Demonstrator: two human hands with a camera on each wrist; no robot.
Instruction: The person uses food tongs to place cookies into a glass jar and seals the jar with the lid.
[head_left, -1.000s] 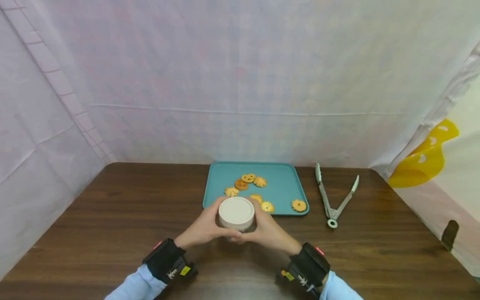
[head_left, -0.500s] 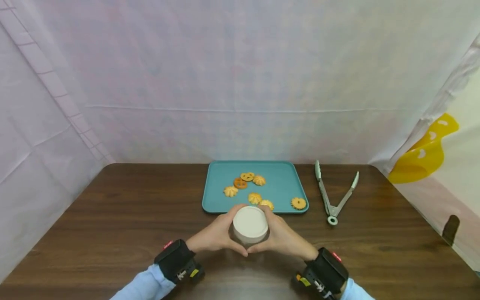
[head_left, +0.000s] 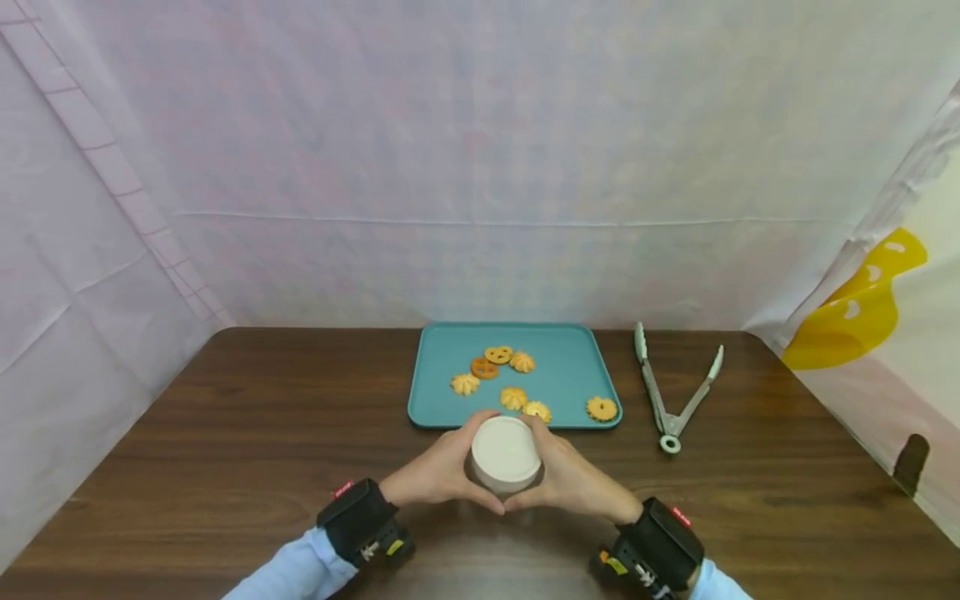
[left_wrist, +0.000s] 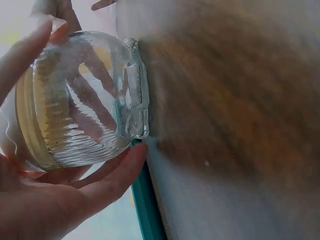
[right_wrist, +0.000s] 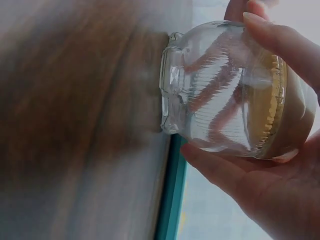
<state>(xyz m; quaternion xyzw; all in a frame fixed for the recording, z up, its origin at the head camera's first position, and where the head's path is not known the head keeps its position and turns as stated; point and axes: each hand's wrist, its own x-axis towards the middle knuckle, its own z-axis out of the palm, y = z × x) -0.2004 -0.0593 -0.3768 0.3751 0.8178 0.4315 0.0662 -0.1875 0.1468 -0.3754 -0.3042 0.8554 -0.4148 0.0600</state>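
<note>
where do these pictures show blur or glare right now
Head view: a pale sheen on the table at the bottom middle; left wrist view: table grain smeared, glass jar crisper, with bright glints; right wrist view: table blurred again, background beyond the jar pale and washed out.

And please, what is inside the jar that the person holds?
No contents show in the jar; in the left wrist view, the right hand appears through its clear glass. The lid covers the top, so the part right under it cannot be judged.
</note>
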